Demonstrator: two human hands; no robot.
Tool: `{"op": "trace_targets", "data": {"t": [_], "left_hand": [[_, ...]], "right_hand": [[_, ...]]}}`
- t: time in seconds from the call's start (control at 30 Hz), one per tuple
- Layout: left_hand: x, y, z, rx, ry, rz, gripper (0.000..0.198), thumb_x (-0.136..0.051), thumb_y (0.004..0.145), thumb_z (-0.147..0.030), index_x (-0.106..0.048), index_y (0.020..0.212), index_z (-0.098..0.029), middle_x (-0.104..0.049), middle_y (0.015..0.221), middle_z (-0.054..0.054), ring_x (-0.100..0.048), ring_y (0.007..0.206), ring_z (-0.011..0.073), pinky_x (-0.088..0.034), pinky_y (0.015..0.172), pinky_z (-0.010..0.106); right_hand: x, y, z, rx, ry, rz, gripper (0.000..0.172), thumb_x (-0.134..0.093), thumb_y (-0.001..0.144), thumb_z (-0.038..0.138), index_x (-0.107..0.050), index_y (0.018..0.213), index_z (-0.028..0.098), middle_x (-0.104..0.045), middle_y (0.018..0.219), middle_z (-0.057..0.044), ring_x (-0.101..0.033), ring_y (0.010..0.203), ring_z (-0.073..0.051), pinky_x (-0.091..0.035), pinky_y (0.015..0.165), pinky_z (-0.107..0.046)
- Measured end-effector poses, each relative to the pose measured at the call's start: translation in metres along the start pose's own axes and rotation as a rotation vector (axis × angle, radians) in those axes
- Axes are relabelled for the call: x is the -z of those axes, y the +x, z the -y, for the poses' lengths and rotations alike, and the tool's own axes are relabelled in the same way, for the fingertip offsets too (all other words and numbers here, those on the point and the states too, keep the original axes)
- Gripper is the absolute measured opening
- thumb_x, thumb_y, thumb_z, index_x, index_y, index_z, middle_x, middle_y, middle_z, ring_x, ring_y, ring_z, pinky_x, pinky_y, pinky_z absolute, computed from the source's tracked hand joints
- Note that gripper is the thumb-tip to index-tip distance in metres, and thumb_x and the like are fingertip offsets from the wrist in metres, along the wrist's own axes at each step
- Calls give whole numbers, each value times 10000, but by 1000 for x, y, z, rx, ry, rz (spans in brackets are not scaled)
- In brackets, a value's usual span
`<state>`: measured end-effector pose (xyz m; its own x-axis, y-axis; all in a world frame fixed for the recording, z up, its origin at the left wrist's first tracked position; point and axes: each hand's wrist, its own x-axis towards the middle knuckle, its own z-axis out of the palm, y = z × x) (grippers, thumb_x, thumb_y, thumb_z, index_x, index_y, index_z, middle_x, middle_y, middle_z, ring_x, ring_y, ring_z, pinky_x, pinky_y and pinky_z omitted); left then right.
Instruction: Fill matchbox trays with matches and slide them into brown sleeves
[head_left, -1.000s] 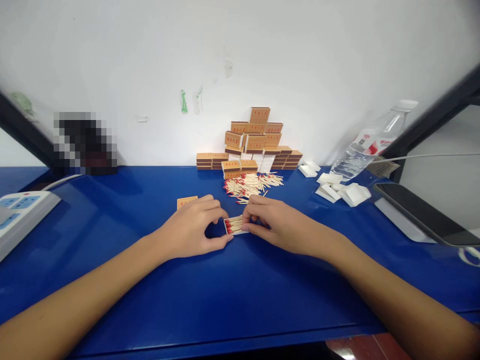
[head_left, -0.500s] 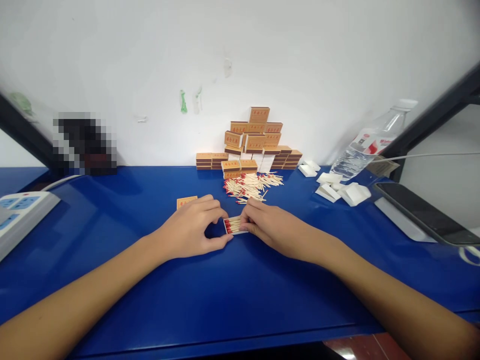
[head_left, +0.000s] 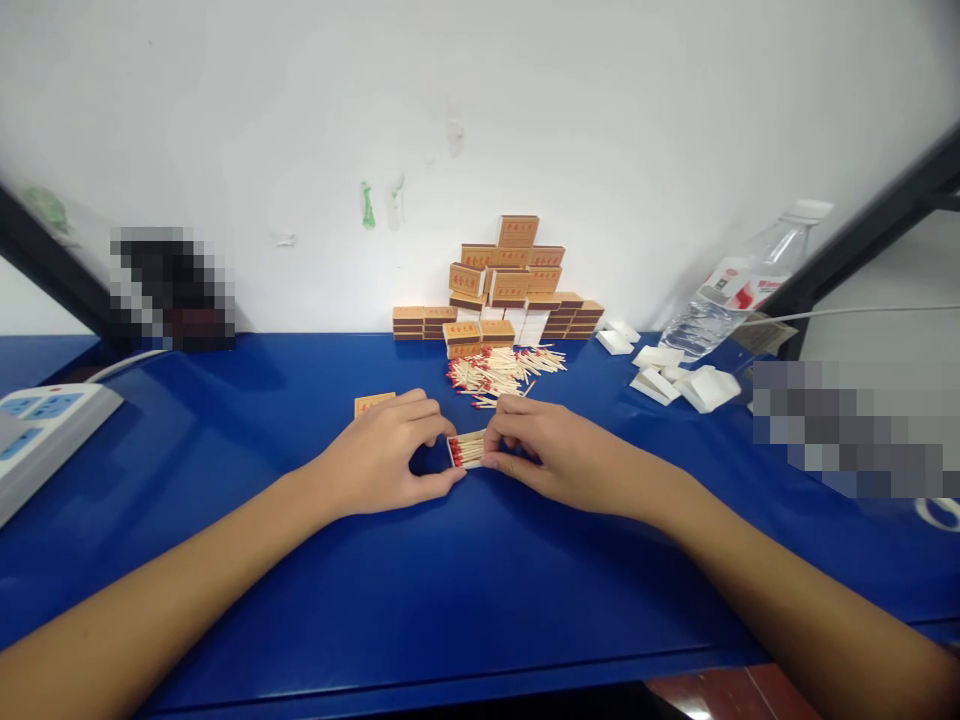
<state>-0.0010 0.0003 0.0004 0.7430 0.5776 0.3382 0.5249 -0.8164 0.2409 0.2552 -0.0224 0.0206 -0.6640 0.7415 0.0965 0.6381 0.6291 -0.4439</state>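
A small white matchbox tray (head_left: pixel 470 466) lies on the blue table in front of me, filled with red-tipped matches (head_left: pixel 468 449). My left hand (head_left: pixel 397 455) grips the tray's left end between thumb and index finger. At the opposite end, my right hand (head_left: pixel 540 445) has its thumb and fingers closed round the tray, hiding that end. An orange matchbox sleeve (head_left: pixel 373 403) lies just behind my left hand, partly covered by it. Beyond the tray spreads a loose heap of matches (head_left: pixel 499 374).
Stacked matchboxes (head_left: pixel 511 285) stand against the wall. To the right are white paper trays (head_left: pixel 705 388) and a leaning water bottle (head_left: pixel 739 290). A power strip (head_left: pixel 56 430) sits at the left edge of the blue table (head_left: pixel 450 600).
My right hand has shifted slightly and its fingers have moved from over the matches to the tray's right end. My left hand stays on the tray.
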Motion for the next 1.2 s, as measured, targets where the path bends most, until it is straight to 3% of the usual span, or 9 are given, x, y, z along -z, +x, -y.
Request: {"op": "trace_targets", "data": {"t": [0.3, 0.53, 0.8, 1.0, 1.2], "left_hand": [[0, -1, 0, 11, -4, 6, 248, -716, 918, -434, -713, 995, -198, -659, 836, 9, -598, 842, 198, -441, 730, 352], [1, -1, 0, -4, 13, 14, 257, -709, 925, -425, -720, 1018, -186, -651, 835, 12, -593, 842, 201, -443, 751, 356], [2, 0, -2, -7, 31, 1, 242, -709, 920, -414, -726, 1010, -190, -660, 832, 9, -601, 844, 202, -434, 733, 347], [1, 0, -1, -15, 38, -2, 260, -711, 919, -425, -718, 1019, -185, -663, 841, 13, -599, 844, 204, -435, 737, 349], [1, 0, -2, -17, 32, 7, 234, -714, 914, -408, -703, 970, -181, -666, 848, 17, -600, 850, 205, -439, 738, 351]], "right_hand": [[0, 3, 0, 23, -25, -114, 97, -601, 1009, 221, -688, 976, 199, -594, 887, -22, -540, 755, -151, -391, 678, -291], [-8, 9, -23, -101, -75, -299, 45, -619, 985, 192, -657, 962, 198, -619, 886, -21, -547, 744, -154, -392, 688, -287], [-6, 10, -39, -88, -47, -127, 96, -588, 1028, 217, -626, 941, 202, -600, 955, -44, -562, 838, -185, -434, 747, -312], [-5, 9, -22, -63, 17, -244, 107, -564, 1045, 230, -607, 950, 204, -597, 936, -32, -560, 815, -173, -432, 736, -307], [-16, 9, -2, 10, 4, -154, 95, -550, 1052, 226, -601, 978, 195, -620, 1005, -55, -587, 842, -179, -449, 734, -308]]}}
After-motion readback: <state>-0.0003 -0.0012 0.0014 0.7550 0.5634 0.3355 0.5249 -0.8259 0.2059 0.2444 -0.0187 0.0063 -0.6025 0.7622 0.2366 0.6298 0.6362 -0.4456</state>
